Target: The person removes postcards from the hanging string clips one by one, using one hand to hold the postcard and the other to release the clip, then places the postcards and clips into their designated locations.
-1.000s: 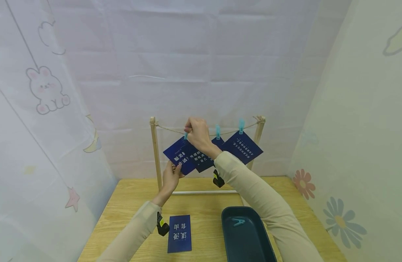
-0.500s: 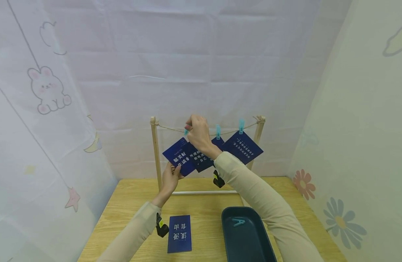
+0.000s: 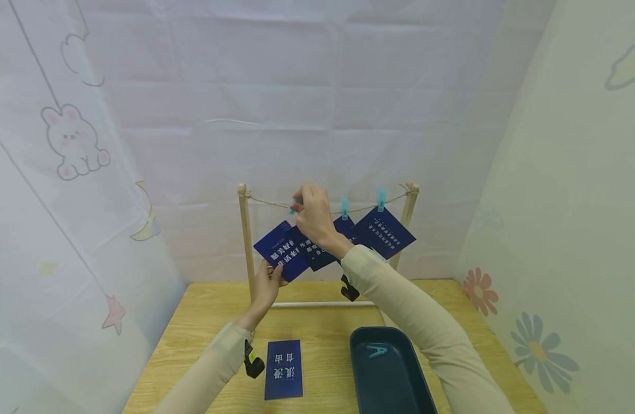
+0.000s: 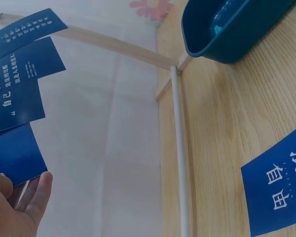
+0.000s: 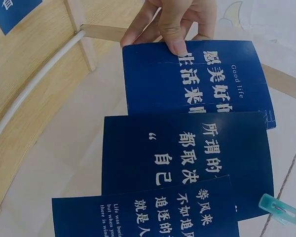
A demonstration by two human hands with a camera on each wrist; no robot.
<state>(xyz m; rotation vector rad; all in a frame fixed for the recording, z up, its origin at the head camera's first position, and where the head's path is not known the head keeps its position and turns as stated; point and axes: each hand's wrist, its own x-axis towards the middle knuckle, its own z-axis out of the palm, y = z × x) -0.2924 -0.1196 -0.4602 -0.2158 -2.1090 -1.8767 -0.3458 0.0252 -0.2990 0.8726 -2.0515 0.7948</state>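
My left hand (image 3: 267, 284) pinches the lower edge of a blue card (image 5: 187, 84) with white characters and "Good life" on it, thumb in front and fingers behind. Its upper corner sits just below the string. Up at the string, my right hand (image 3: 313, 213) pinches a light-blue clothespin (image 3: 293, 210), partly hidden by the fingers. Beside the held card, overlapping it, is a darker card (image 5: 138, 158); a clothespin (image 5: 281, 209) is at its edge. Further right hangs another card (image 3: 383, 233) from a clothespin (image 3: 382, 200), and one more clothespin (image 3: 344, 208) stands between.
A twine string (image 3: 268, 202) spans two wooden posts (image 3: 247, 241), joined low down by a white rod (image 3: 322, 304). On the wooden table (image 3: 214, 322) lie a blue card (image 3: 283, 369) and a dark teal tray (image 3: 390, 374) with a clothespin (image 3: 377, 350) inside.
My left hand has shifted slightly down and left with the card, whose top corner is now lower beneath the string. The clothespin in my right hand has tilted; the right hand has barely moved.
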